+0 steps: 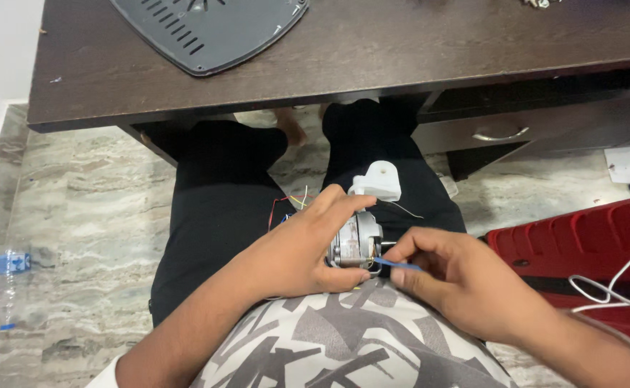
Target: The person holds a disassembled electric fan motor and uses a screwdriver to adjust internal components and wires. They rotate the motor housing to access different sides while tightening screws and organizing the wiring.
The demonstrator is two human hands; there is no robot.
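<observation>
Both hands (307,248) (448,276) around small motor (354,241) on lap

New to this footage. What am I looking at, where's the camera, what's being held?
One picture, from a camera worn on a person's head, looking down at their lap. There is no robot, just two bare hands. The left hand grips a small electric motor with a white plastic part on top and thin coloured wires trailing from it. The right hand pinches a thin blue tool against the motor's side. Ahead is a dark wooden desk with a grey vented cover lying on it. A red crate stands on the right.
</observation>
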